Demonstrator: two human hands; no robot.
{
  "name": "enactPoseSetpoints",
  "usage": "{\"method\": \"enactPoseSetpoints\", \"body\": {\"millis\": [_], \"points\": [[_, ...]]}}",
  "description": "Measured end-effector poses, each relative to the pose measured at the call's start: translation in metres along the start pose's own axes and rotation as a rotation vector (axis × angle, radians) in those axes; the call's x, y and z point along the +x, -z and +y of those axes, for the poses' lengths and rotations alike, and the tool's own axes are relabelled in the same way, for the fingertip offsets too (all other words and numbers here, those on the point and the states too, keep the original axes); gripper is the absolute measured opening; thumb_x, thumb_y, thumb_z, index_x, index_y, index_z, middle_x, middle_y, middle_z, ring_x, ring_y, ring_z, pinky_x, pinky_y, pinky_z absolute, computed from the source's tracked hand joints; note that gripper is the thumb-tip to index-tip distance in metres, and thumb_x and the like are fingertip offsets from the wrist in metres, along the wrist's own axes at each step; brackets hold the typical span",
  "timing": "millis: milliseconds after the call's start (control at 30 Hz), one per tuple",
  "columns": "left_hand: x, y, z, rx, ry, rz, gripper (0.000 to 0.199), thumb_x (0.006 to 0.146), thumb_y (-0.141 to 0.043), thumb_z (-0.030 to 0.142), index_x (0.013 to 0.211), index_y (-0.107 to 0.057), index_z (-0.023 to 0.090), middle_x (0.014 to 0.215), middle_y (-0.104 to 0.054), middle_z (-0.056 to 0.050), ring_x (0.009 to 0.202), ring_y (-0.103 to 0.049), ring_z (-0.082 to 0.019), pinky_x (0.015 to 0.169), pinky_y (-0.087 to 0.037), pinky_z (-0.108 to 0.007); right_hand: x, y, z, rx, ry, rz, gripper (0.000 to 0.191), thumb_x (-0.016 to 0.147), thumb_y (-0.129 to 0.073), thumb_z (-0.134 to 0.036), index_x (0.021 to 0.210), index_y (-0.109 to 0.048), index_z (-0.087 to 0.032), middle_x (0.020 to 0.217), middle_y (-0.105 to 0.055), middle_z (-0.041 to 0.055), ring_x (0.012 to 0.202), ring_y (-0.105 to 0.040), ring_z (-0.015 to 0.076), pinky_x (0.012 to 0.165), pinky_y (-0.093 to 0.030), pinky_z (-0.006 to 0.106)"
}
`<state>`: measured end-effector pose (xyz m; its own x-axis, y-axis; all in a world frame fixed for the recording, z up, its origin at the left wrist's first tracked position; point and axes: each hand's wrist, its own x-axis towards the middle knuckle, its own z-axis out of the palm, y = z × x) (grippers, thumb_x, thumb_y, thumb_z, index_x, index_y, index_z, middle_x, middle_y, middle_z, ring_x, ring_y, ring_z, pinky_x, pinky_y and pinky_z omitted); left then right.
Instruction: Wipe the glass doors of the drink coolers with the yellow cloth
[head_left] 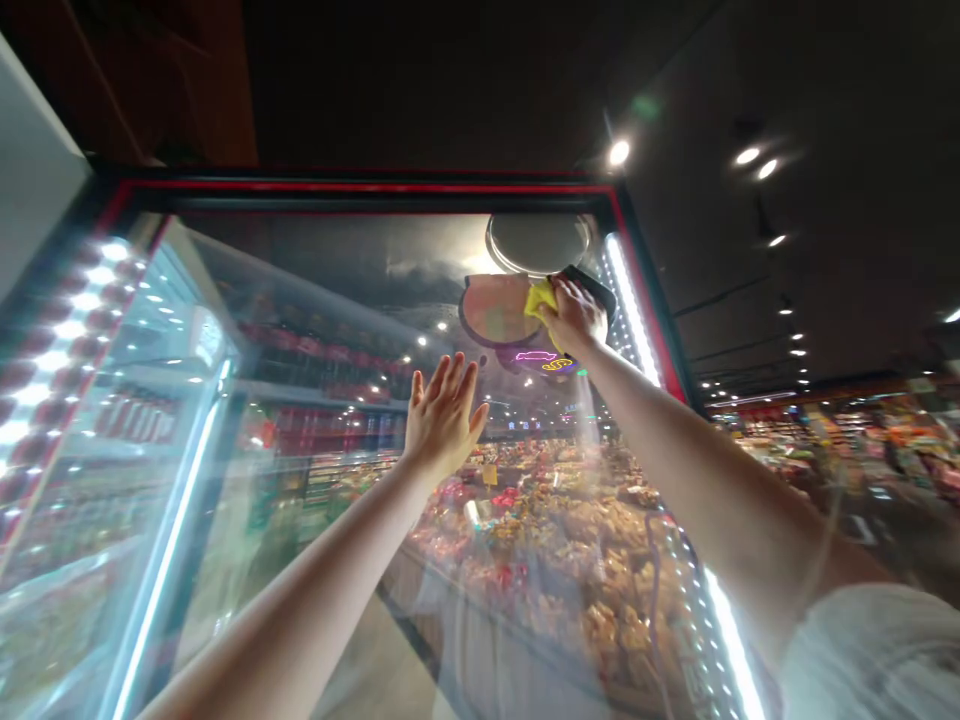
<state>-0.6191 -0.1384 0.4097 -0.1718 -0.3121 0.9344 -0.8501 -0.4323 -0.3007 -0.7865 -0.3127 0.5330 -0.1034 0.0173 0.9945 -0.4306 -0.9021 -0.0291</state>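
Note:
A large glass door (337, 320) in a dark frame with a red line stands before me. My right hand (581, 318) is raised to its upper right part, fingers closed on a yellow cloth (540, 298) that lies against the glass. Lower and more to the left, my left hand (444, 415) is open, palm toward the pane, fingers stretched upward; it holds nothing. Whether its palm touches the glass I cannot tell. Reflections of the shop and its displays cover much of the pane.
Bright LED strips (634, 310) run down the right side of the frame, and more lights (71, 330) line the left. Blurred shop shelves with goods (862, 440) are at the far right. Ceiling spotlights (619, 153) shine above.

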Motion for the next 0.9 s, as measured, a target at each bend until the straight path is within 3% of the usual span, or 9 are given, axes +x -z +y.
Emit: {"method": "enactPoseSetpoints", "body": {"millis": [133,233,367,500,567,633,700,767,900], "points": [[-0.007,-0.003,0.002,0.006,0.06,0.044,0.064,0.103,-0.034,0.042,0.162,-0.02,0.02,0.168,-0.025,-0.013,0.157,-0.02,-0.03,0.127,-0.011,-0.061,-0.024,-0.014,-0.053,0.04,0.288,-0.144,0.052,0.099,-0.048,-0.042,0.149,-0.05,-0.029,0.157,-0.049,0.0003,0.145,-0.04,0.0286,0.118,-0.036,0.05],[-0.013,-0.003,-0.001,0.009,0.113,0.064,0.063,0.103,-0.033,0.04,0.162,-0.02,0.021,0.169,-0.025,-0.013,0.157,-0.02,-0.029,0.128,-0.011,-0.059,-0.063,-0.003,-0.043,0.079,0.447,-0.174,0.047,0.096,-0.054,-0.039,0.143,-0.058,-0.031,0.15,-0.057,0.0016,0.137,-0.049,0.0294,0.114,-0.04,0.049],[-0.014,0.0,-0.014,-0.001,0.094,0.058,0.064,0.103,-0.034,0.038,0.163,-0.017,0.024,0.169,-0.026,-0.01,0.157,-0.02,-0.028,0.128,-0.01,-0.058,-0.054,0.004,-0.012,0.066,0.283,-0.071,0.043,0.092,-0.058,-0.034,0.135,-0.065,-0.029,0.143,-0.062,0.0041,0.128,-0.054,0.0328,0.11,-0.044,0.054],[-0.008,0.003,-0.029,-0.022,0.095,0.095,0.064,0.103,-0.034,0.037,0.163,-0.014,0.028,0.168,-0.028,-0.007,0.158,-0.018,-0.025,0.129,-0.01,-0.056,-0.007,-0.018,-0.049,0.05,0.105,-0.005,0.046,0.096,-0.053,-0.029,0.142,-0.058,-0.029,0.149,-0.057,0.0037,0.137,-0.048,0.0355,0.114,-0.039,0.06],[-0.007,0.005,-0.036,-0.023,0.125,0.101,0.063,0.103,-0.032,0.037,0.163,-0.016,0.025,0.168,-0.028,-0.008,0.158,-0.018,-0.026,0.129,-0.011,-0.057,-0.005,-0.029,-0.081,0.035,0.138,-0.042,0.044,0.098,-0.052,-0.035,0.142,-0.057,-0.032,0.154,-0.053,0.0017,0.143,-0.042,0.0361,0.117,-0.034,0.062],[-0.008,0.008,-0.044,-0.021,0.144,0.086,0.062,0.103,-0.031,0.038,0.162,-0.019,0.023,0.169,-0.027,-0.01,0.157,-0.019,-0.027,0.129,-0.013,-0.057,-0.021,-0.034,-0.1,0.03,0.283,-0.127,0.045,0.099,-0.052,-0.039,0.144,-0.055,-0.033,0.158,-0.048,0.0007,0.146,-0.041,0.0342,0.119,-0.033,0.059],[-0.014,0.011,-0.053,-0.023,0.136,0.073,0.062,0.103,-0.031,0.039,0.162,-0.02,0.023,0.169,-0.026,-0.009,0.157,-0.019,-0.027,0.129,-0.013,-0.057,-0.043,-0.031,-0.099,0.039,0.454,-0.207,0.05,0.099,-0.053,-0.037,0.149,-0.05,-0.031,0.157,-0.049,0.0016,0.145,-0.044,0.0312,0.12,-0.034,0.054],[-0.022,0.016,-0.065,-0.023,0.105,0.07,0.061,0.103,-0.032,0.038,0.162,-0.02,0.024,0.169,-0.027,-0.008,0.158,-0.019,-0.026,0.129,-0.012,-0.056,-0.057,-0.024,-0.083,0.048,0.484,-0.22,0.054,0.097,-0.055,-0.033,0.15,-0.047,-0.03,0.153,-0.055,0.0033,0.142,-0.048,0.0295,0.118,-0.037,0.051],[-0.04,0.025,-0.093,0.007,0.054,0.07,0.061,0.103,-0.034,0.037,0.161,-0.021,0.025,0.169,-0.028,-0.007,0.157,-0.02,-0.025,0.129,-0.011,-0.054,-0.037,-0.025,-0.071,0.043,0.127,-0.059,0.047,0.096,-0.054,-0.027,0.143,-0.055,-0.027,0.149,-0.058,0.0074,0.139,-0.049,0.033,0.115,-0.04,0.056]]}}
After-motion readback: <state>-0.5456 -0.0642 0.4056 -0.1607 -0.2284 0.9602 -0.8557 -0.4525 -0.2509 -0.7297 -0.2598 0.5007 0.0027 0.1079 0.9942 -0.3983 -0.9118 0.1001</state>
